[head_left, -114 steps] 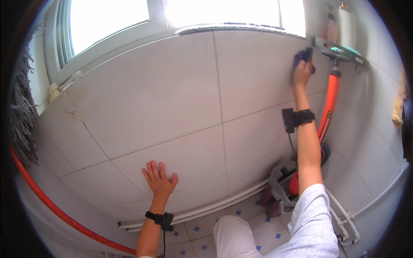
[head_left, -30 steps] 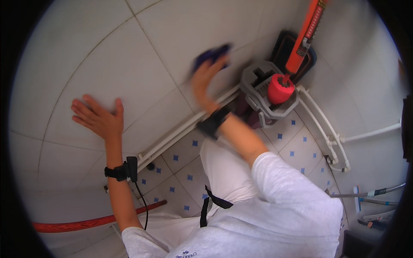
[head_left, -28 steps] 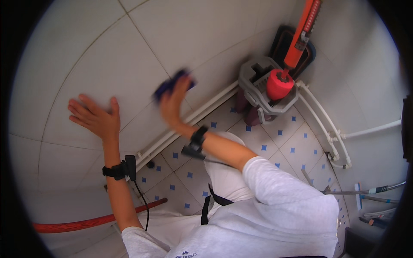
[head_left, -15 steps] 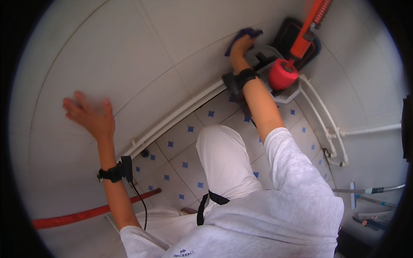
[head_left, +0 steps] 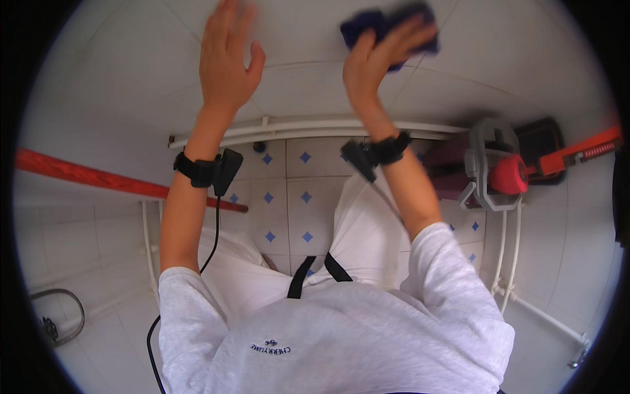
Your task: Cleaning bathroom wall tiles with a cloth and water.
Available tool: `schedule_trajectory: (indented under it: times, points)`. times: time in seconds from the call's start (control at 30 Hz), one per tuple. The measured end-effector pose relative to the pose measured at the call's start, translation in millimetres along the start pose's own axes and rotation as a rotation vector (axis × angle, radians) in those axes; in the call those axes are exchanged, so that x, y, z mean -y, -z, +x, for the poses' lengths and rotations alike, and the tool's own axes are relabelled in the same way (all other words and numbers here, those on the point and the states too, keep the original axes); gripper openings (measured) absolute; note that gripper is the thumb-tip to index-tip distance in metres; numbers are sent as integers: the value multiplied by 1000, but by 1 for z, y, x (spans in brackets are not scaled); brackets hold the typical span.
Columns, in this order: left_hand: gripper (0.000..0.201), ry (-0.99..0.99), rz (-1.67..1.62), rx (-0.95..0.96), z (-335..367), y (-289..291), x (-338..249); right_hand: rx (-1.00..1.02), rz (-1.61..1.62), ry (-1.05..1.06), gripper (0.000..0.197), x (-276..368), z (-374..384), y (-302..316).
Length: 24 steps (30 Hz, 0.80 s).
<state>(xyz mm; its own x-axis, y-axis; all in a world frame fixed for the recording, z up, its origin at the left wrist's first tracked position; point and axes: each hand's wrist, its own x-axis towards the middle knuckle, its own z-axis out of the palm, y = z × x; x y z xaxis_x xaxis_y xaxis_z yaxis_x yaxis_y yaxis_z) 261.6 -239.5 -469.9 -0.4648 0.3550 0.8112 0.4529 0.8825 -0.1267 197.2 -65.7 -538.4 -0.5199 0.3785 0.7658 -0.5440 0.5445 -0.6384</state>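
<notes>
My left hand is raised to the white tiled wall at the far side, fingers stretched out and holding nothing; whether it touches the tiles I cannot tell. Further right, my right hand has a dark blue cloth under its spread fingers, held against the same wall. Motion blurs the fingertips and part of the cloth. Each wrist carries a black strap with a small box, the left one trailing a cable.
White pipes run along the wall's foot. A maroon bucket with a grey rim stands right, beside a pink-red rounded piece on an orange-red handle. A red pole slants in from the left. Blue-patterned tiles cover the floor.
My view has turned rightward relative to the room's corner objects. The cloth has moved from beside the bucket to higher on the wall, left of it. Both hands now reach up the wall.
</notes>
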Motion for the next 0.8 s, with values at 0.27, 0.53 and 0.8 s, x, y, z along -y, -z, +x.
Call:
schedule_trajectory:
  times: [0.27,0.53,0.8]
  points:
    - [53,99,221,68,-37,29,15,430,-211,1002,61,51,19,-29]
    - [50,299,354,353,-105,82,23,850,-531,1795,48,-22,-104,-53]
    - [35,354,310,332,-105,90,-5,930,-595,1860,53,-45,-119,-47]
